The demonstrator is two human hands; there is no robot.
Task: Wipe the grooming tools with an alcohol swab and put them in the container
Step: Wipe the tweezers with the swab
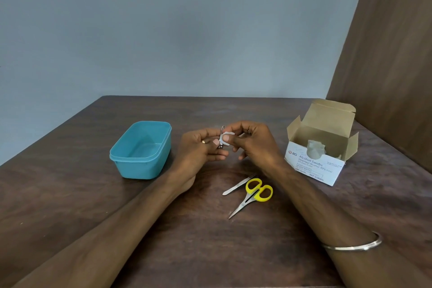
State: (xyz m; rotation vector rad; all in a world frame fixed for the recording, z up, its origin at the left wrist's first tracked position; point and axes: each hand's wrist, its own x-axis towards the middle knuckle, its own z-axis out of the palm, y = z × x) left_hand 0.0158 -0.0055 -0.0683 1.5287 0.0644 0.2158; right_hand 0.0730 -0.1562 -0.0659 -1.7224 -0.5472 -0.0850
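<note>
Two hands: you have both raised over the middle of the table (70,194), and the scissors (253,195) serve as the landmark for every place below.
Container: your teal container (140,149) sits far left of the scissors and a little farther back, lid off, nothing visible inside.
Left hand: your left hand (198,149) is above the table, back and left of the scissors, fingers curled round a small metal nail clipper (221,137).
Nail clipper: it stands roughly upright between your two hands, directly behind the scissors, its lower end hidden by your fingers.
Swab: a small white swab (226,136) is wrapped against the clipper, pinched by your right thumb and fingertips.
Right hand: your right hand (252,142) is just behind the scissors, fingers bent and gripping the swab; a metal bangle (355,244) circles that forearm nearer to you.
Tweezers: the steel tweezers (238,185) lie flat just left of the scissors' yellow handles, touching or nearly so; you cannot tell which.
Scissors: closed, flat on the table, tips pointing toward you and leftward.
Swab box: the open alcohol swab box (320,161) stands right of the scissors and slightly back, flaps up, white packets showing inside.
</note>
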